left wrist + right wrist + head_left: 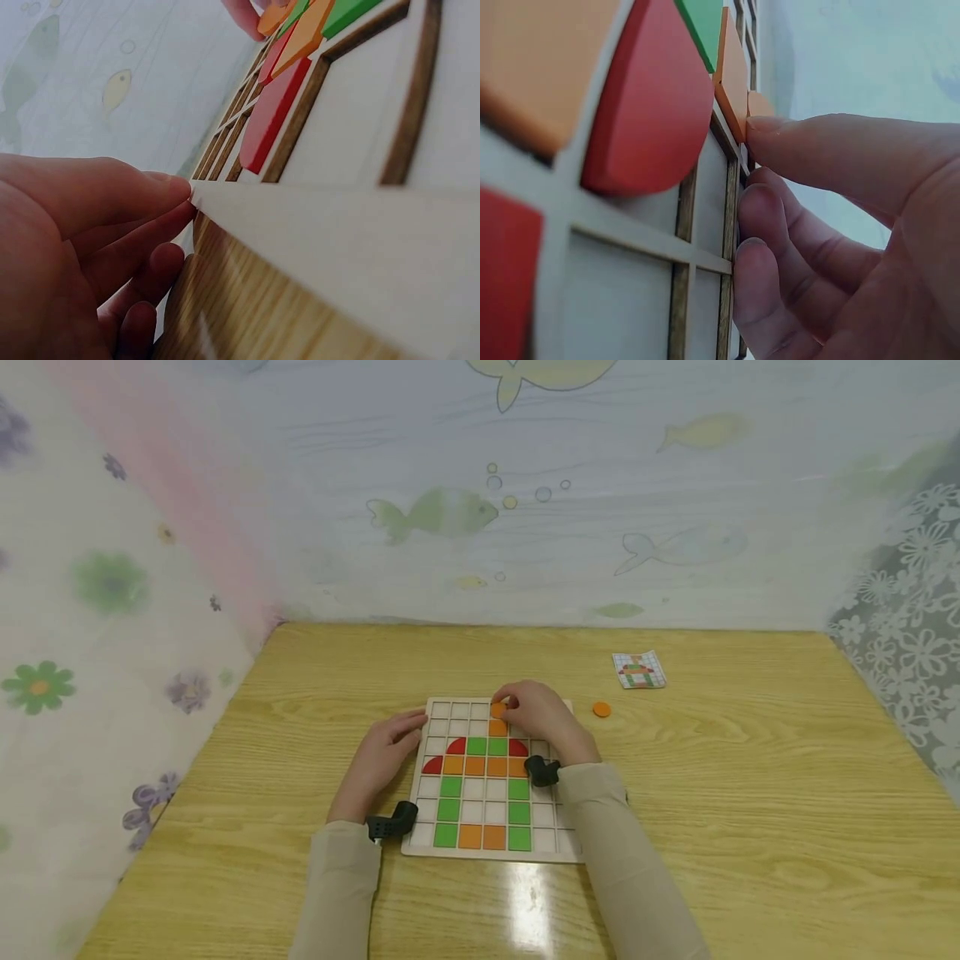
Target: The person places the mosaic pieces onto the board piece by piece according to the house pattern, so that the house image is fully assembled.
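Note:
A wooden grid board (472, 857) lies on the table, some cells filled with red, green and orange tiles. At its top row, my right hand (543, 714) holds a rounded orange piece (498, 710) between thumb and fingers. Just below that piece is a square orange tile (497, 728). In the right wrist view the thumb (840, 154) partly hides the orange piece (760, 105). My left hand (378, 760) is at the board's left edge, and the left wrist view shows its thumb (120, 191) and a finger pinching the rim.
An orange disc (602, 710) lies on the table right of the board. Behind it is a small pattern card (639, 670) with a coloured grid figure. A fish-patterned covering (450, 577) rises at the table's far edge.

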Tool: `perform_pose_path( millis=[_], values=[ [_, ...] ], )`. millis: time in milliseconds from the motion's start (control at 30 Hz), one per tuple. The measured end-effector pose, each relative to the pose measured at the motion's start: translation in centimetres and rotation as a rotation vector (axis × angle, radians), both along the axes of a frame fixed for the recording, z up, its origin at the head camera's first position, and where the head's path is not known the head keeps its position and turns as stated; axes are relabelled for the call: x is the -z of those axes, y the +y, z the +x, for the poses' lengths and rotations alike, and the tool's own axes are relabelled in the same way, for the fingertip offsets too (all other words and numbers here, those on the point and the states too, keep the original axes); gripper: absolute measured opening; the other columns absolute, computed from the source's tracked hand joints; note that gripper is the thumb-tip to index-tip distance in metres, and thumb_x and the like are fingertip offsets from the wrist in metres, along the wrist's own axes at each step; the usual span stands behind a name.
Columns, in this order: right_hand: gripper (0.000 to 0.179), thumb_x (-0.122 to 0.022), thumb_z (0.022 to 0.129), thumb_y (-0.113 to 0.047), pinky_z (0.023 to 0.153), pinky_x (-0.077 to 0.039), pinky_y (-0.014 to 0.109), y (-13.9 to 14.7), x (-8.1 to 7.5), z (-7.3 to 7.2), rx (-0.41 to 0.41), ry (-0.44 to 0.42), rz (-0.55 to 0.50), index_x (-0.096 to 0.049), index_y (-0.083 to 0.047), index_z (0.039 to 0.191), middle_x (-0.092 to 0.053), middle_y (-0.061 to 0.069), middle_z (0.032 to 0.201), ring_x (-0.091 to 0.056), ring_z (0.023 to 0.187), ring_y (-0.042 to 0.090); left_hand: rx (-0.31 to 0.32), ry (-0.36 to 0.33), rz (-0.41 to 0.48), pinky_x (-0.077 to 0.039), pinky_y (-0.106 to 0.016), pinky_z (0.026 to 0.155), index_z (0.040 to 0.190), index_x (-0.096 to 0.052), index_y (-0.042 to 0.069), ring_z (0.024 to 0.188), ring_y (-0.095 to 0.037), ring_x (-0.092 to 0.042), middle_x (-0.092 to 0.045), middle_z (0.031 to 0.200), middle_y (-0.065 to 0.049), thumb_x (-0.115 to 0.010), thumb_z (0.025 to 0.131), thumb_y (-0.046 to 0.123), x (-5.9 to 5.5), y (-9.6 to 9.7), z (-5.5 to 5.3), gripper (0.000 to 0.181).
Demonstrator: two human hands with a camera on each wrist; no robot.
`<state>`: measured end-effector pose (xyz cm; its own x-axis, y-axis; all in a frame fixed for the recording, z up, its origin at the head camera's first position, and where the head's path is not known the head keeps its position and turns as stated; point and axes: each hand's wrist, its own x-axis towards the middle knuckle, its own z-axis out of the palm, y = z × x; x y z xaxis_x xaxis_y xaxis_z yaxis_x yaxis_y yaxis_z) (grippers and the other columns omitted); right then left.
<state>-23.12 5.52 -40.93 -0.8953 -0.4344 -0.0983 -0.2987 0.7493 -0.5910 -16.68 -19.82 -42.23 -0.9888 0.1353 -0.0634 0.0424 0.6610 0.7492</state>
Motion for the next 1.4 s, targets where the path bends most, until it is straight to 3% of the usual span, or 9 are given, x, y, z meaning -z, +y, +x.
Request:
perform_pose_path(
  millis=[200,400,600,1000,1400],
  values=[
    [0.027,-0.056,0.087,-0.016,0.064,-0.040,0.030,-0.1,-0.1,-0.1,-0.003,0.003,0.034,-0.062,-0.020,0.113,-0.055,0.000,0.085,-0.048,0.072,0.018,-0.002,0.004,0.005,-0.021,-0.043,0.103,0.126,-0.053,0.016,0.129,-0.021,-0.027,-0.042,0.134,0.007,-0.046,0.094,0.023,-0.1,0.1,0.0,0.034],
    [0.033,-0.057,0.086,-0.015,0.062,-0.039,0.029,0.2,-0.3,0.1,0.016,-0.037,-0.013,-0.057,-0.017,0.119,-0.055,0.001,0.085,-0.047,0.071,0.018,0.000,0.001,0.007,-0.022,-0.042,0.103,0.126,-0.054,0.016,0.128,-0.020,-0.028,-0.043,0.134,0.006,-0.046,0.094,0.022,0.0,0.1,-0.1,0.033],
    [0.034,-0.055,0.087,-0.017,0.065,-0.041,0.031,0.9,-0.8,0.5,0.038,-0.055,-0.081,-0.056,-0.016,0.120,-0.056,0.002,0.090,-0.049,0.074,0.019,0.006,0.008,0.019,-0.023,-0.042,0.103,0.126,-0.054,0.015,0.128,-0.020,-0.029,-0.043,0.134,0.005,-0.047,0.093,0.022,-0.1,0.1,0.0,0.033],
    [0.031,-0.053,0.089,-0.024,0.073,-0.043,0.035,2.6,-0.9,1.1,0.073,-0.041,-0.092,-0.057,-0.016,0.119,-0.057,0.004,0.097,-0.051,0.085,0.020,0.001,0.001,0.015,-0.023,-0.043,0.102,0.126,-0.054,0.015,0.128,-0.021,-0.029,-0.043,0.134,0.004,-0.047,0.093,0.022,-0.3,0.2,0.2,0.034],
    [0.032,-0.053,0.090,-0.023,0.072,-0.044,0.036,4.7,-0.7,1.5,0.117,-0.071,-0.156,-0.057,-0.013,0.119,-0.056,0.009,0.102,-0.052,0.088,0.024,0.008,0.007,0.018,-0.023,-0.043,0.103,0.125,-0.054,0.013,0.127,-0.023,-0.029,-0.043,0.134,0.002,-0.047,0.093,0.020,-0.3,0.1,0.2,0.033]
  ],
)
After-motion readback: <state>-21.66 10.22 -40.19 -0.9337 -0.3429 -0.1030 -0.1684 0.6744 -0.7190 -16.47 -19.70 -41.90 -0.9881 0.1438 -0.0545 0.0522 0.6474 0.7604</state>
